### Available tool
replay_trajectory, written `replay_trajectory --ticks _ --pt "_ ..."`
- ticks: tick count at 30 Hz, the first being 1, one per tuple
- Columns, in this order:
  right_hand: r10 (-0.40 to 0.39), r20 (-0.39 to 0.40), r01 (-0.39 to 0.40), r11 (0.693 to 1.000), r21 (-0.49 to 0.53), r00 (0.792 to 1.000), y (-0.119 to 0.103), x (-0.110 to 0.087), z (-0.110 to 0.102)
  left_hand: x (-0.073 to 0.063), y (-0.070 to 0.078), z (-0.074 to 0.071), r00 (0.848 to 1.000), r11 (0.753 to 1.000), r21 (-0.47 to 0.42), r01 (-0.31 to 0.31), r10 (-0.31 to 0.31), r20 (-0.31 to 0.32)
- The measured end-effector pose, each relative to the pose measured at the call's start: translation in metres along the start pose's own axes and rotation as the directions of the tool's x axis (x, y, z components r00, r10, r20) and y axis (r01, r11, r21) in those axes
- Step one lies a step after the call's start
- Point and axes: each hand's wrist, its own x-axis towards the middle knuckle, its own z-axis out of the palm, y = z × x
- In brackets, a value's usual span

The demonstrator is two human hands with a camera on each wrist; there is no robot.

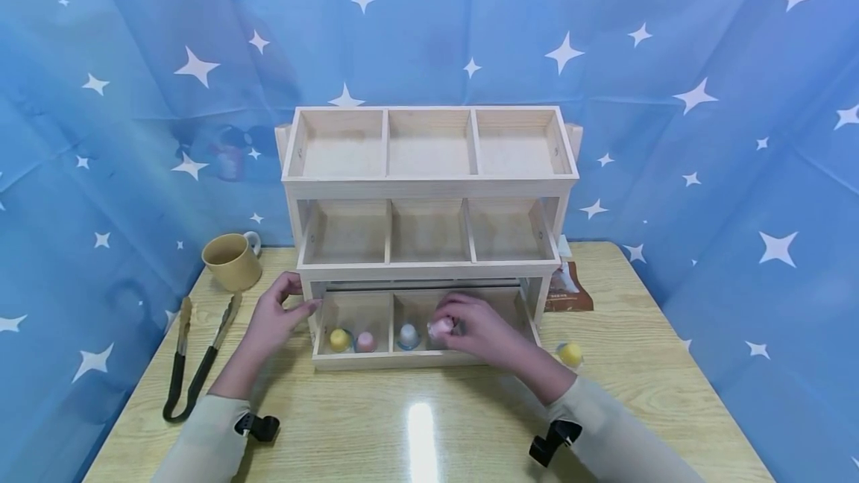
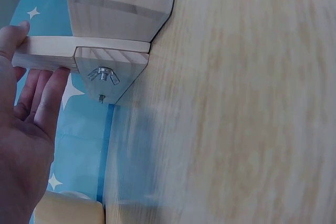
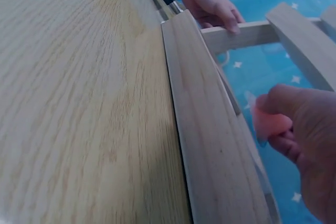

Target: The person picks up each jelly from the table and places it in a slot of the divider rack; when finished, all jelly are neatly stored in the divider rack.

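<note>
- A loose yellow piece (image 1: 570,354) lies on the table (image 1: 349,438), near the black-handled tongs' (image 1: 177,379) level.
- My right hand (image 1: 479,330) pinches a pink piece (image 1: 439,327) at the bottom tray (image 1: 376,364), right of a pale blue piece (image 1: 408,335).
- My left hand (image 1: 277,313) grips the wooden rack's (image 1: 429,189) side bar (image 2: 47,51), thumb opposite fingers.
- Behind the tongs stands a tan mug (image 1: 235,267).
- Farthest hangs a blue star-patterned curtain (image 1: 416,28).

Wood-grain table (image 1: 671,379) bearing a three-tier wooden rack (image 1: 429,188), tan mug (image 1: 231,263), black-handled tongs (image 1: 204,370), brown packet (image 1: 572,295), small yellow object (image 1: 570,353)
</note>
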Motion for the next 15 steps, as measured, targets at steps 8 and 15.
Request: replay_trajectory --ticks 8,15 --pt "0.022 0.063 -0.017 0.996 -0.088 0.998 0.006 0.012 0.008 0.001 0.001 0.001 1.000 1.000 0.012 0.000 0.000 -0.002" --pt "0.021 0.079 -0.010 0.991 -0.132 0.997 0.008 0.016 0.012 0.000 0.003 0.000 1.000 1.000 0.022 -0.005 0.005 -0.007"
